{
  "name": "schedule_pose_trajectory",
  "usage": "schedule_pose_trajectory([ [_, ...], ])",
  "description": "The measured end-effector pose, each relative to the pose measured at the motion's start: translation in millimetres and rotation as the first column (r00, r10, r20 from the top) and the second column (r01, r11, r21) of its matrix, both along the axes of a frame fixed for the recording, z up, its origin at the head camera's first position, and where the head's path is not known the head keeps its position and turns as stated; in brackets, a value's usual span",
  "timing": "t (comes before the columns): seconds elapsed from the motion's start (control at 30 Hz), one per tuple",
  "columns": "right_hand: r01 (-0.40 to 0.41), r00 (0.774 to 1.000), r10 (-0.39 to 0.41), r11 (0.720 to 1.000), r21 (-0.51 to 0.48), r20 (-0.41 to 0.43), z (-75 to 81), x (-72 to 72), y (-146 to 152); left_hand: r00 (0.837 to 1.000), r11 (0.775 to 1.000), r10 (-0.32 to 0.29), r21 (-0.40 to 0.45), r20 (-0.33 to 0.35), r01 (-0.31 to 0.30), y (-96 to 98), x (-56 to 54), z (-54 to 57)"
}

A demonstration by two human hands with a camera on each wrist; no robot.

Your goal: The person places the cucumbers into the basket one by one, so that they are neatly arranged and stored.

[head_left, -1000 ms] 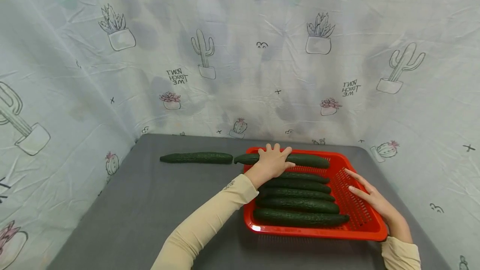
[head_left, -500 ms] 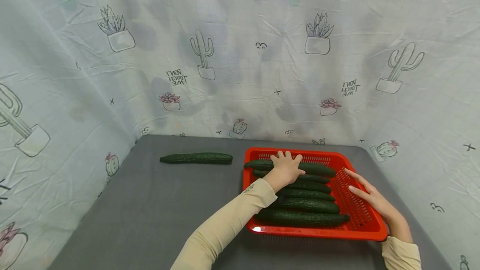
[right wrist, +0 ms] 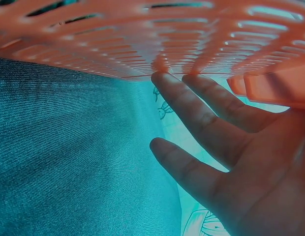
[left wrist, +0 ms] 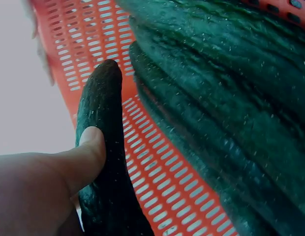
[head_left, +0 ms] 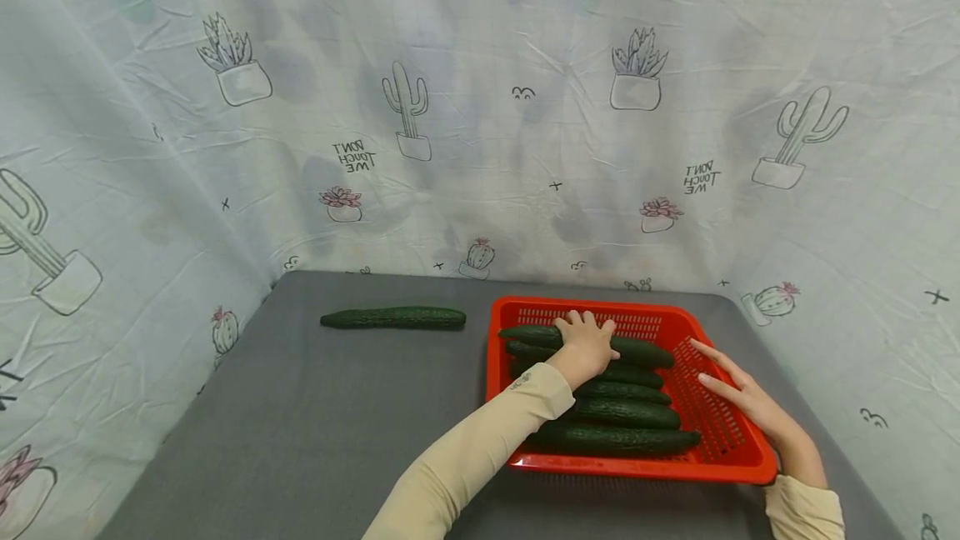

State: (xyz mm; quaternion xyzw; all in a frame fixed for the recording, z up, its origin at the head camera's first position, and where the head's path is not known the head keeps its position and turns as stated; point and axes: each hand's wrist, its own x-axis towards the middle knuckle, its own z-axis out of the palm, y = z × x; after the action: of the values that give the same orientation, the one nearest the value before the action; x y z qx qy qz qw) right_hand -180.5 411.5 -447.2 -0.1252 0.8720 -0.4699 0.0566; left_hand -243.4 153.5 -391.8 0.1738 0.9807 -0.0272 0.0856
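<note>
My left hand (head_left: 587,347) grips a long dark green cucumber (head_left: 643,352) near its middle, over the far side of the red plastic basket (head_left: 491,357). In the left wrist view the thumb (left wrist: 92,140) lies across this cucumber (left wrist: 110,98), and the other fingers are mostly hidden. Several more cucumbers (head_left: 622,440) lie side by side in the basket. My right hand (head_left: 765,407) holds the basket's right wall, with two digits over the inner side. In the right wrist view its other fingers (right wrist: 206,118) extend outside, against or close below the slotted wall (right wrist: 182,29).
One more cucumber (head_left: 393,318) lies on the grey table (head_left: 300,423), left of the basket near the back edge. A pale cloth (head_left: 480,148) with cactus drawings hangs behind the table and at both sides.
My left hand has carried the cucumber rightward and slightly toward me, from across the basket's left rim to inside it. The right hand and the basket have stayed in place.
</note>
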Motion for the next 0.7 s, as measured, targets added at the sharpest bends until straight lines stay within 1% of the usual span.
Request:
schedule_pose_trajectory([
  [0.1, 0.004, 1.000, -0.004, 1.000, -0.001, 0.009, 0.2, 0.3, -0.1, 1.000, 1.000, 0.004, 0.019, 0.016, -0.004, 2.9, -0.5, -2.7],
  [0.2, 0.010, 1.000, -0.011, 1.000, 0.005, 0.013, 0.3, -0.6, 0.1, 1.000, 0.999, 0.004, 0.033, 0.030, -0.005, 2.8, -3.2, -6.2],
  [0.37, 0.012, 1.000, -0.012, 1.000, 0.007, 0.021, -0.2, -2.2, 0.5, 0.999, 0.998, 0.008, 0.063, 0.039, -0.010, -0.9, -9.2, -18.0],
  [0.47, 0.015, 1.000, -0.016, 0.999, 0.038, 0.009, 1.2, -2.0, -0.7, 0.999, 0.996, 0.009, 0.084, 0.039, -0.012, -2.9, -10.1, -23.3],
  [0.7, 0.013, 0.999, -0.011, 0.997, 0.076, -0.032, 2.0, -1.9, -1.2, 1.000, 0.998, -0.015, 0.055, 0.013, 0.014, -4.4, -9.7, -31.5],
])
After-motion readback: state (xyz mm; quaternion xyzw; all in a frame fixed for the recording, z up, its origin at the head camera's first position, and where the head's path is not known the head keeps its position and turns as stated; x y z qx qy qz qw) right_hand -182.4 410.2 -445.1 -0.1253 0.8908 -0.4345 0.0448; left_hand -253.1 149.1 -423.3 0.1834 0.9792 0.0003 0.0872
